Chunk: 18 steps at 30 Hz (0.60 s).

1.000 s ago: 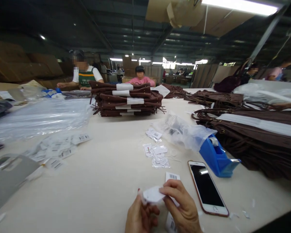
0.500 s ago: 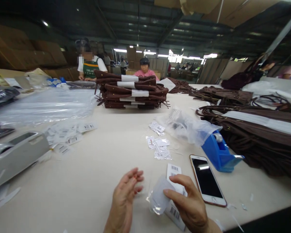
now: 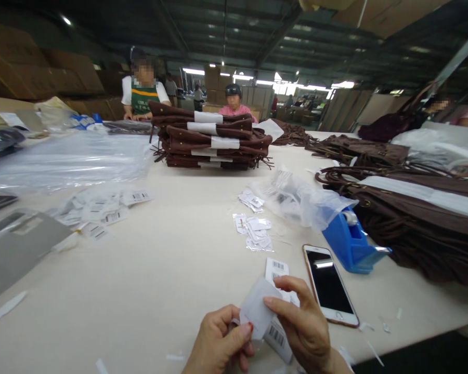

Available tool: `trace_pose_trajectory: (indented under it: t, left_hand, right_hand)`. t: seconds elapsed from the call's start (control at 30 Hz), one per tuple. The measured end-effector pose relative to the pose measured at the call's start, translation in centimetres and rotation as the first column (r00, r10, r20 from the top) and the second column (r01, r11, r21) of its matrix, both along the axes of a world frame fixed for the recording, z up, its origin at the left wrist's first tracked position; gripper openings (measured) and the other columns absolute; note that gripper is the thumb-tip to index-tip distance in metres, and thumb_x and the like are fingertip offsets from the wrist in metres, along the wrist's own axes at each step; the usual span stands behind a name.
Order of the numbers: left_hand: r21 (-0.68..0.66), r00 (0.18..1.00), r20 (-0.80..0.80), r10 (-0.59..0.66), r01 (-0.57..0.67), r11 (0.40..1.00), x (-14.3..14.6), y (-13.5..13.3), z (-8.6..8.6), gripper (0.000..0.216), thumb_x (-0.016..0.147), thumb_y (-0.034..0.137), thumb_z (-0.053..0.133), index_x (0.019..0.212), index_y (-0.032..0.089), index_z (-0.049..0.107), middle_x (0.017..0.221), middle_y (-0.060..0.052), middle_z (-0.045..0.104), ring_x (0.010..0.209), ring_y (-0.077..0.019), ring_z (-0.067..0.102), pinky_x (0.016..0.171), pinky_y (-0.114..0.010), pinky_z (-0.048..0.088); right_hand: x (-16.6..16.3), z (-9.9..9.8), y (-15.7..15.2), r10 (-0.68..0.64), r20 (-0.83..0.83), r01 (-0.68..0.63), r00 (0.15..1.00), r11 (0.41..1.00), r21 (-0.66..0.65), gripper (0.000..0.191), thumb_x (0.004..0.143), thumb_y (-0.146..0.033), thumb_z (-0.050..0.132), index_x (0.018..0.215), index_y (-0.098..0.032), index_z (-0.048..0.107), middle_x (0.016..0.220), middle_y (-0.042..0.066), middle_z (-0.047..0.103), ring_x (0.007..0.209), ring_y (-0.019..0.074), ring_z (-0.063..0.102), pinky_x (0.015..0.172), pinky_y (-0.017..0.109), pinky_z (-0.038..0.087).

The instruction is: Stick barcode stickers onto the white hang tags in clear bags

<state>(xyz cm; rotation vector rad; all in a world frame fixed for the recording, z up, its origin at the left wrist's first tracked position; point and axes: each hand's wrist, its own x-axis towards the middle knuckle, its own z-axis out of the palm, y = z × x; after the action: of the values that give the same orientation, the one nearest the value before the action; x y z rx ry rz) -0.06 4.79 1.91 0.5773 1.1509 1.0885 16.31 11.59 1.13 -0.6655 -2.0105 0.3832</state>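
Note:
A white card-like tag point(image 3: 259, 306), seemingly in a clear plastic sleeve, is held between my two hands low in the view. The thumb and fingers of my left hand point(image 3: 226, 337) pinch its lower left edge. My right hand point(image 3: 302, 317) grips its right edge between thumb and forefinger. Under them on the table lies a strip of barcode labels point(image 3: 276, 267), partly covered by the tag and my right hand. Just beyond, small white tags point(image 3: 257, 231) lie in a loose pile.
A phone point(image 3: 330, 285) and a blue tape dispenser point(image 3: 353, 241) stand to the right, near stacked brown bags point(image 3: 417, 218). More brown bags point(image 3: 218, 140) are piled ahead. Barcode tags point(image 3: 101, 208), clear plastic bags point(image 3: 70, 161) and a grey case point(image 3: 19, 249) lie left. Two people sit or stand across the table.
My left hand has moved right and closed on the tag's edge; before, it was apart with fingers loose. My right hand keeps its hold. The view has shifted slightly.

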Motion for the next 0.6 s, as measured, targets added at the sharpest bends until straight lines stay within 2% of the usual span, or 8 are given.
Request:
trace_pose_trajectory:
  t: [0.07, 0.13, 0.17, 0.23, 0.3, 0.37, 0.43, 0.6]
  left_hand:
    - [-0.04, 0.998, 0.057, 0.009, -0.007, 0.999, 0.1, -0.3, -0.6, 0.036, 0.06, 0.047, 0.068, 0.063, 0.014, 0.053, 0.044, 0.0, 0.058, 0.029, -0.0043, 0.042, 0.033, -0.015, 0.018]
    - [-0.048, 0.999, 0.021, 0.042, -0.041, 0.998, 0.2, -0.6, -0.7, 0.039, 0.058, 0.049, 0.068, 0.06, 0.014, 0.05, 0.043, 0.001, 0.057, 0.027, -0.0029, 0.039, 0.032, -0.015, 0.017]
    - [-0.046, 0.998, -0.018, 0.059, -0.06, 0.997, 0.3, -0.6, -0.7, 0.041, 0.057, 0.05, 0.068, 0.059, 0.014, 0.05, 0.043, 0.001, 0.057, 0.027, -0.0025, 0.038, 0.032, -0.015, 0.018]
    - [-0.034, 0.992, -0.095, 0.079, -0.083, 0.996, 0.4, -0.7, -0.4, 0.043, 0.057, 0.053, 0.067, 0.059, 0.013, 0.05, 0.043, 0.001, 0.057, 0.028, -0.0022, 0.038, 0.033, -0.015, 0.019]
    - [-0.024, 0.987, -0.142, 0.077, -0.081, 0.996, 0.5, -0.6, -0.2, 0.044, 0.058, 0.054, 0.065, 0.059, 0.013, 0.051, 0.043, 0.001, 0.057, 0.029, -0.0023, 0.038, 0.034, -0.015, 0.019]
    - [-0.023, 0.983, -0.166, 0.073, -0.078, 0.997, 0.7, -0.6, -0.1, 0.044, 0.059, 0.055, 0.064, 0.059, 0.012, 0.052, 0.044, 0.001, 0.056, 0.029, -0.0025, 0.038, 0.034, -0.016, 0.019]
    - [-0.03, 0.98, -0.182, 0.077, -0.084, 0.996, 0.9, -0.6, -0.1, 0.044, 0.06, 0.054, 0.063, 0.059, 0.012, 0.053, 0.044, 0.002, 0.056, 0.029, -0.0026, 0.038, 0.035, -0.016, 0.018]
    - [-0.04, 0.98, -0.171, 0.099, -0.107, 0.993, 1.0, -0.7, -0.1, 0.038, 0.061, 0.049, 0.063, 0.056, 0.013, 0.051, 0.043, 0.002, 0.055, 0.029, -0.0027, 0.037, 0.036, -0.017, 0.017]
  right_hand:
    - [-0.3, 0.2, -0.1, -0.021, -0.07, 0.014, 0.997, 0.995, -0.104, 0.037, 0.076, -0.005, 0.049, 0.101, -0.029, 0.061, 0.108, 0.005, 0.05, 0.095, 0.0179, 0.052, 0.078, 0.031, 0.047]
    - [-0.6, 0.6, -0.3, -0.093, -0.196, 0.021, 0.976, 0.94, -0.342, 0.032, 0.081, -0.012, 0.047, 0.107, -0.028, 0.057, 0.107, 0.006, 0.054, 0.095, 0.0182, 0.053, 0.08, 0.032, 0.045]
    - [-0.8, 0.9, -0.4, -0.134, -0.268, -0.015, 0.954, 0.872, -0.489, 0.029, 0.083, -0.018, 0.046, 0.109, -0.027, 0.055, 0.106, 0.006, 0.056, 0.095, 0.0185, 0.054, 0.08, 0.032, 0.045]
    - [-1.3, 1.5, -0.4, -0.198, -0.368, -0.152, 0.909, 0.664, -0.732, 0.026, 0.082, -0.029, 0.05, 0.107, -0.024, 0.055, 0.099, 0.005, 0.06, 0.088, 0.0181, 0.056, 0.074, 0.029, 0.046]
    - [-1.8, 2.0, -0.5, -0.244, -0.402, -0.268, 0.883, 0.443, -0.856, 0.021, 0.076, -0.035, 0.059, 0.091, -0.021, 0.06, 0.081, 0.002, 0.062, 0.073, 0.0148, 0.056, 0.063, 0.024, 0.045]
    - [-2.4, 2.2, -0.6, -0.318, -0.401, -0.315, 0.859, 0.291, -0.904, 0.021, 0.069, -0.036, 0.067, 0.073, -0.017, 0.061, 0.064, -0.001, 0.058, 0.059, 0.0104, 0.05, 0.054, 0.021, 0.04]
    - [-2.9, 2.1, -0.8, -0.38, -0.411, -0.349, 0.829, 0.223, -0.91, 0.025, 0.066, -0.037, 0.069, 0.063, -0.015, 0.059, 0.055, -0.003, 0.054, 0.052, 0.0083, 0.045, 0.05, 0.021, 0.036]
    - [-3.3, 1.5, -1.5, -0.376, -0.432, -0.399, 0.82, 0.166, -0.902, 0.025, 0.063, -0.035, 0.072, 0.061, -0.013, 0.06, 0.054, -0.001, 0.058, 0.05, 0.0093, 0.047, 0.05, 0.022, 0.037]
